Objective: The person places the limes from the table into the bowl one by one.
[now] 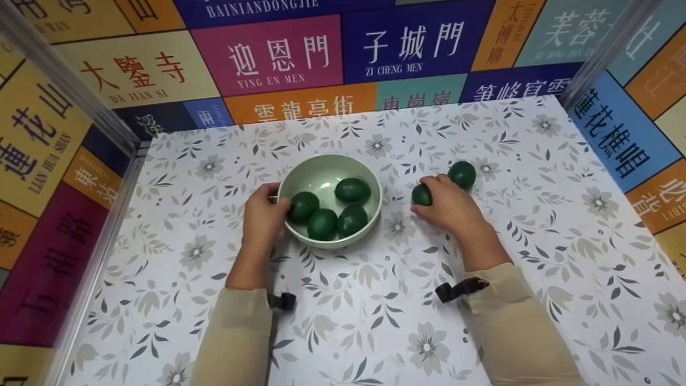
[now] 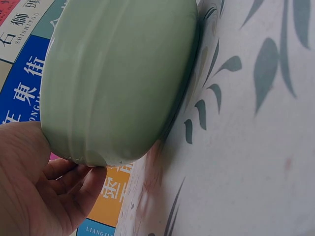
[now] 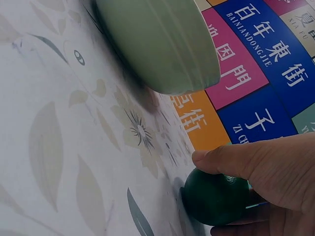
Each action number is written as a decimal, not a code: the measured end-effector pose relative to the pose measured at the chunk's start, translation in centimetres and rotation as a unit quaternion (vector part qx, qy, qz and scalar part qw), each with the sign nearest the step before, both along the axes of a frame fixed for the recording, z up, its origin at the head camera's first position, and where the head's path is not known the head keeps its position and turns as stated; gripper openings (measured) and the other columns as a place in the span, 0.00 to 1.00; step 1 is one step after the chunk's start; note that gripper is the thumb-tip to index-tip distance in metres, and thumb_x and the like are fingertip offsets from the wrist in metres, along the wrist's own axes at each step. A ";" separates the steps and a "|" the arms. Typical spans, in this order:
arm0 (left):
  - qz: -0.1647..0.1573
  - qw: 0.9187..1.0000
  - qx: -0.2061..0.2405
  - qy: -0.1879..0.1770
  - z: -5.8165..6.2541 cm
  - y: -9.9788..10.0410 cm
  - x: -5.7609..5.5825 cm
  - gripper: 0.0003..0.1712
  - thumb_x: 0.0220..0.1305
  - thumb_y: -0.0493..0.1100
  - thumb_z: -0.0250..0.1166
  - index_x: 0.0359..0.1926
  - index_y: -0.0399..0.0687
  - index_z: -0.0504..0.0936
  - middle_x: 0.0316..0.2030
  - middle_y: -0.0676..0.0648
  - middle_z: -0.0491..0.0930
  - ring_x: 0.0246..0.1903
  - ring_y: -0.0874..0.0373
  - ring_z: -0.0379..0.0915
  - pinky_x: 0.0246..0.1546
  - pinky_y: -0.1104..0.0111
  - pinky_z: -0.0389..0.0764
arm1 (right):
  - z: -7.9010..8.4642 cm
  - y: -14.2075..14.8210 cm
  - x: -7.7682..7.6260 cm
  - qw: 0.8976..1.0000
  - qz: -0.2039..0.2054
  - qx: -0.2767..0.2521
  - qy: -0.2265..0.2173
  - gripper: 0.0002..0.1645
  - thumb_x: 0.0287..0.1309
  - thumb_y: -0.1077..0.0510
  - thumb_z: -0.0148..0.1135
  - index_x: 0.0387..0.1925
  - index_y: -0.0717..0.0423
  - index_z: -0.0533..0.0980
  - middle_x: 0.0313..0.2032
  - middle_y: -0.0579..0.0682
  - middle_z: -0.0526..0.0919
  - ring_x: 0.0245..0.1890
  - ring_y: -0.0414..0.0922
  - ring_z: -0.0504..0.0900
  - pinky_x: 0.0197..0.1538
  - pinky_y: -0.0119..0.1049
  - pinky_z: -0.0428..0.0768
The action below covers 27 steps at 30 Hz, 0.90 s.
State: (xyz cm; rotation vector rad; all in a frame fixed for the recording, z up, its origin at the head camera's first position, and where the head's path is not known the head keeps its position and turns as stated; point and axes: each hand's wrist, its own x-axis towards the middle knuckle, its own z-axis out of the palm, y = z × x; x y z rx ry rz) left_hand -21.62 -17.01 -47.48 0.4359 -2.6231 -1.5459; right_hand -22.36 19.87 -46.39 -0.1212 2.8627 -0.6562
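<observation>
A pale green bowl (image 1: 329,166) stands left of the table's middle, with several dark green, egg-shaped fruits like limes (image 1: 352,190) lying inside. My left hand (image 1: 262,217) grips the bowl's left rim, thumb over the edge and fingers outside; the left wrist view shows the bowl's outer wall (image 2: 118,83) beside that hand (image 2: 54,187). To the right of the bowl, my right hand (image 1: 447,203) holds one green fruit (image 1: 422,195) between thumb and fingers. The right wrist view has this fruit (image 3: 216,196) low, close to the tabletop. Another green fruit (image 1: 462,175) lies just behind the right hand.
A white cloth with grey flowers and leaves covers the table (image 1: 375,300). Colourful panels with Chinese lettering (image 1: 268,56) stand along the back and both sides. Dark straps (image 1: 461,289) sit around the wrists, over beige sleeves (image 1: 514,321).
</observation>
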 end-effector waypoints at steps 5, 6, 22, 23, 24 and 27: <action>-0.003 1.000 0.000 0.004 0.0 0.0 0.1 0.26 0.60 0.40 0.62 0.61 0.46 0.83 0.53 0.46 0.85 0.50 0.52 0.80 0.52 0.61 0.81 | -0.2 0.1 0.0 1.000 0.010 -0.003 0.008 0.43 0.64 0.45 0.69 0.74 0.58 0.65 0.66 0.64 0.71 0.63 0.65 0.76 0.66 0.63 0.73; -0.003 1.000 -0.001 0.005 0.0 0.0 0.1 0.26 0.60 0.40 0.62 0.61 0.46 0.82 0.53 0.45 0.85 0.50 0.52 0.80 0.52 0.60 0.81 | -0.2 0.1 0.0 1.000 0.010 -0.003 0.008 0.43 0.64 0.45 0.68 0.74 0.58 0.65 0.66 0.64 0.71 0.63 0.65 0.76 0.66 0.63 0.73; -0.002 1.000 0.003 0.005 0.0 0.0 0.1 0.26 0.61 0.40 0.62 0.61 0.45 0.82 0.55 0.45 0.84 0.51 0.52 0.79 0.54 0.60 0.80 | -0.3 0.1 -0.1 1.000 0.005 -0.006 0.009 0.43 0.64 0.45 0.68 0.74 0.57 0.65 0.65 0.63 0.72 0.63 0.65 0.76 0.67 0.63 0.73; -0.001 1.000 0.002 0.005 0.0 0.0 0.1 0.26 0.60 0.40 0.62 0.61 0.45 0.82 0.55 0.45 0.84 0.51 0.52 0.79 0.54 0.60 0.80 | -0.4 0.1 -0.1 1.000 0.005 -0.007 0.008 0.43 0.64 0.45 0.68 0.75 0.58 0.65 0.65 0.64 0.72 0.63 0.65 0.76 0.67 0.63 0.73; 0.000 1.000 0.002 0.006 0.0 0.0 0.1 0.26 0.60 0.40 0.62 0.61 0.45 0.82 0.55 0.45 0.84 0.51 0.52 0.79 0.54 0.60 0.80 | -0.4 0.1 -0.2 1.000 0.004 -0.007 0.008 0.43 0.64 0.45 0.68 0.75 0.57 0.65 0.65 0.64 0.72 0.64 0.65 0.76 0.67 0.63 0.73; 0.001 1.000 0.003 0.007 -0.1 0.1 0.1 0.26 0.60 0.40 0.63 0.60 0.45 0.82 0.54 0.45 0.84 0.51 0.52 0.79 0.54 0.60 0.80 | -0.4 0.1 -0.2 1.000 0.004 -0.006 0.004 0.44 0.65 0.45 0.68 0.75 0.58 0.65 0.66 0.64 0.71 0.64 0.65 0.75 0.68 0.63 0.72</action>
